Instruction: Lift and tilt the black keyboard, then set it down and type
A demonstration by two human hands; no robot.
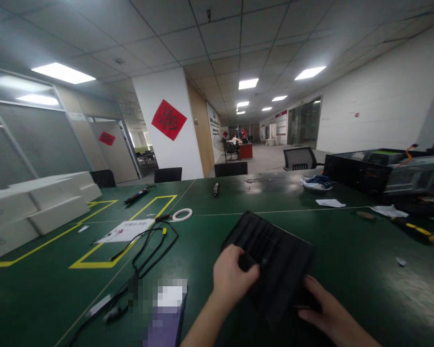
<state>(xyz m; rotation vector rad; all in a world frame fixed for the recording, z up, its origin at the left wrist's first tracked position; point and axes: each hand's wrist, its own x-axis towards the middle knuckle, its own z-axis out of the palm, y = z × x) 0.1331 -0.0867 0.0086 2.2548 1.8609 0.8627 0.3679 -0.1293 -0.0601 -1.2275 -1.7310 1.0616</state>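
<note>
A flat black case (pixel 285 250) with several raised ridges is held tilted above the green table, slightly blurred. My right hand (pixel 325 306) grips its lower right edge, thumb below and fingers partly hidden behind it. Over the left part of the case, my left hand (pixel 231 274) is closed in a pinch. A small dark piece shows between its thumb and fingers; whether it belongs to the case I cannot tell. To the left of my left forearm lies a purple phone-like slab (pixel 166 320), partly pixelated.
Black cables (pixel 141 270) run across the green table (pixel 210 236) at left, near a white tape ring (pixel 183 215) and a paper sheet (pixel 125 230). White foam blocks (pixel 58 207) stand far left. A black computer case (pixel 358 171), a bowl (pixel 316 185) and a yellow-black tool (pixel 415 231) are at right.
</note>
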